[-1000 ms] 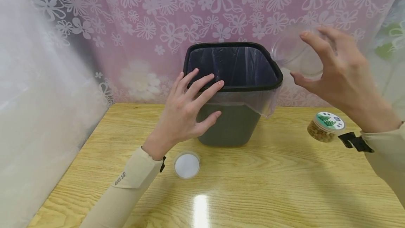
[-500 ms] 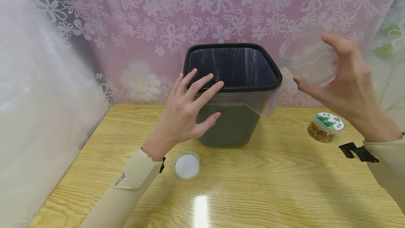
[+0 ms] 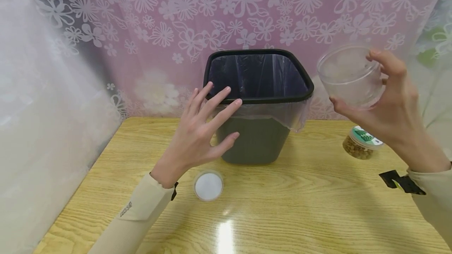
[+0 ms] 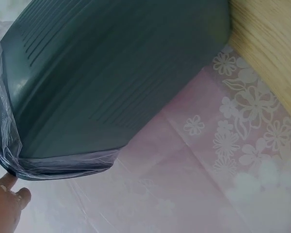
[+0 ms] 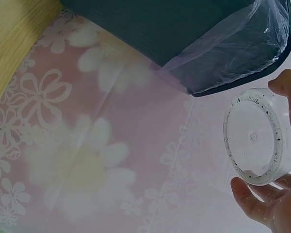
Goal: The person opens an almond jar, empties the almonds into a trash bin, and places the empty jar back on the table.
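In the head view a clear plastic jar [image 3: 347,75] is held up right of the bin by my right hand [image 3: 395,105], thumb and fingers around its side. The right wrist view shows the jar's base [image 5: 252,138], with dark specks and pale residue round its edge. The dark grey trash bin [image 3: 252,140] stands on the table, lined with a thin plastic bag [image 3: 296,113] under a black rim. My left hand [image 3: 195,132] is spread at the bin's near left rim, fingers extended. In the left wrist view its fingertips [image 4: 24,196] appear beside the rim.
A round lidded jar of brown pieces [image 3: 358,148], its label green and white, sits at the right, partly behind my right hand. A round white-topped lid or container [image 3: 208,185] lies in front of the bin. The wooden table [image 3: 282,207] meets a flowered pink curtain [image 3: 169,30] behind.
My right hand has moved right and down, away from the bin, while holding the clear jar, now tilted more upright. My left hand has shifted slightly down and left at the rim.
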`<state>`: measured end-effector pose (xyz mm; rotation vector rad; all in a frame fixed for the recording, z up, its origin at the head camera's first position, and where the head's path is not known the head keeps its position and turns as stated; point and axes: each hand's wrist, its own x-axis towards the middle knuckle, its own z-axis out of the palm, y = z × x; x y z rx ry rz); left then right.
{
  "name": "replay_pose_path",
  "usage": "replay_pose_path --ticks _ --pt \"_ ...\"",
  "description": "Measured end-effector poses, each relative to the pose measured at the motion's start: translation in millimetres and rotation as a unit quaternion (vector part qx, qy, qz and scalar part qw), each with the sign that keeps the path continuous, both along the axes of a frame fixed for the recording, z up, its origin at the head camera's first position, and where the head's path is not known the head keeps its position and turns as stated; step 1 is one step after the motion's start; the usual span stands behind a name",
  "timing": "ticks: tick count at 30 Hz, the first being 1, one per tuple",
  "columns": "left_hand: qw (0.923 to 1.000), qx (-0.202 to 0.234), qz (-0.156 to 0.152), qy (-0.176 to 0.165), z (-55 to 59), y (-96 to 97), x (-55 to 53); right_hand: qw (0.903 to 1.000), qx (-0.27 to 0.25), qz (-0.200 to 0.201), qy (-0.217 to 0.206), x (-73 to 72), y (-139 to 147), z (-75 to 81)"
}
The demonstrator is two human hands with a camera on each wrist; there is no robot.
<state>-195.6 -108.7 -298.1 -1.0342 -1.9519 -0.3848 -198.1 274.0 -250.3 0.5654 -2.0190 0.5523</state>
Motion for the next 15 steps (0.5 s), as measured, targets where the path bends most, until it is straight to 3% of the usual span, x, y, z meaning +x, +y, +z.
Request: replay_pose_path --ticks 15 --pt "0.9991 0.017 -0.030 0.023 -13.8 -14.8 11.9 0.9998 -0.015 -0.002 0.012 6.8 1 -15.4"
